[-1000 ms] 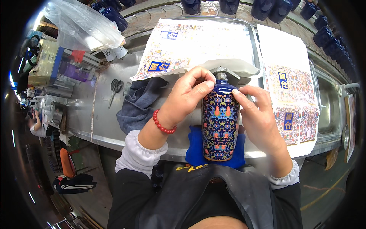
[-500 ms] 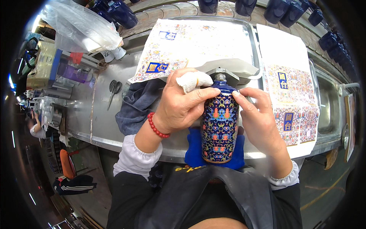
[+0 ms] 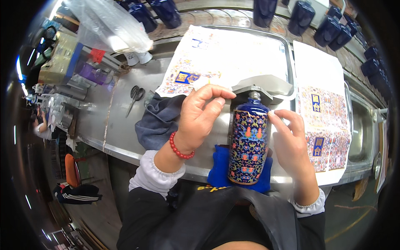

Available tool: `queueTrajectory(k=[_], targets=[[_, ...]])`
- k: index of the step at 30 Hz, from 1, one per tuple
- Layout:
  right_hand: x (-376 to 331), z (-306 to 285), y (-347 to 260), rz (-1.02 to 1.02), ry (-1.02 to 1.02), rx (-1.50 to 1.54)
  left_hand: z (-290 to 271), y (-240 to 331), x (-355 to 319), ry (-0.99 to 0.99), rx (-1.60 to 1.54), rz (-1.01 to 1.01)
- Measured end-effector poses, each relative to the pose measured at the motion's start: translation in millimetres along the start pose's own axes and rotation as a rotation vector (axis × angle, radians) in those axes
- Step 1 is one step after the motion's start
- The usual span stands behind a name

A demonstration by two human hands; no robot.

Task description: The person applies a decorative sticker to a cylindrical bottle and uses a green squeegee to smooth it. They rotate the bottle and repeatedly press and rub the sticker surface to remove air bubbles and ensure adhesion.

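Well to the left of a patterned blue bottle (image 3: 249, 146), black-handled scissors (image 3: 134, 100) lie on a metal counter (image 3: 121, 131), followed by a crumpled dark cloth (image 3: 157, 123) nearer the bottle. Beyond the bottle, to its left, spreads a printed sheet (image 3: 246, 56). Just left of the bottle's shoulder, a worker's left hand (image 3: 204, 114), a red beaded bracelet (image 3: 182, 146) at its wrist, has thumb and forefinger brought near each other; whether they pinch anything cannot be told. The bottle itself rests over a blue cloth (image 3: 219, 164), neck pointing away. At its right shoulder, the right hand (image 3: 291, 135) touches with a fingertip, fingers loosely apart. Farther right lie a second sheet (image 3: 327, 77) and a sink (image 3: 361, 133).
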State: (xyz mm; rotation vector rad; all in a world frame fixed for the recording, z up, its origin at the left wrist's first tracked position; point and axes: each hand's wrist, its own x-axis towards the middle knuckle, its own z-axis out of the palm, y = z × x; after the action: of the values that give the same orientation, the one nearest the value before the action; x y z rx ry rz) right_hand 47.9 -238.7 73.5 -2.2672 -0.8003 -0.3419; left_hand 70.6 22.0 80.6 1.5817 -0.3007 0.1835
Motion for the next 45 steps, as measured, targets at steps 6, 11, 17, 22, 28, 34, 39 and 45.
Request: queueTrajectory(k=[6, 11, 17, 22, 28, 34, 39, 45], targets=[[-4.2, -1.4, -3.7, 0.028, 0.010, -0.001, -9.8, 0.8, -22.4, 0.028, -0.015, -0.018], [-15.6, -5.9, -3.3, 0.034, -0.021, -0.043, -28.6, -30.5, -60.3, 0.104, 0.041, -0.193], [-22.5, -6.1, -4.8, 0.062, -0.045, -0.046, -38.5, -35.1, -84.9, 0.110, 0.257, -0.234], [-34.7, -14.3, -1.9, 0.100, 0.040, -0.089, -35.6, 0.0, -48.3, 0.000, 0.247, 0.009], [-75.0, -41.3, 5.2, 0.156, 0.180, -0.148, 34.1, 45.8, 82.3, -0.511, 0.625, 0.293], [-136.7, -77.8, 10.1, 0.376, 0.281, -0.084, 187.2, -36.2, 216.3, -0.835, 1.426, 0.108], [-184.3, -106.3, 25.6, 0.450, 0.353, -0.122, 277.3, -128.1, 248.5, -0.814, 1.537, -0.136], [-204.5, -121.5, 42.9, 0.455, 0.369, -0.157, 285.2, -173.0, 260.4, -1.017, 1.787, 0.005]])
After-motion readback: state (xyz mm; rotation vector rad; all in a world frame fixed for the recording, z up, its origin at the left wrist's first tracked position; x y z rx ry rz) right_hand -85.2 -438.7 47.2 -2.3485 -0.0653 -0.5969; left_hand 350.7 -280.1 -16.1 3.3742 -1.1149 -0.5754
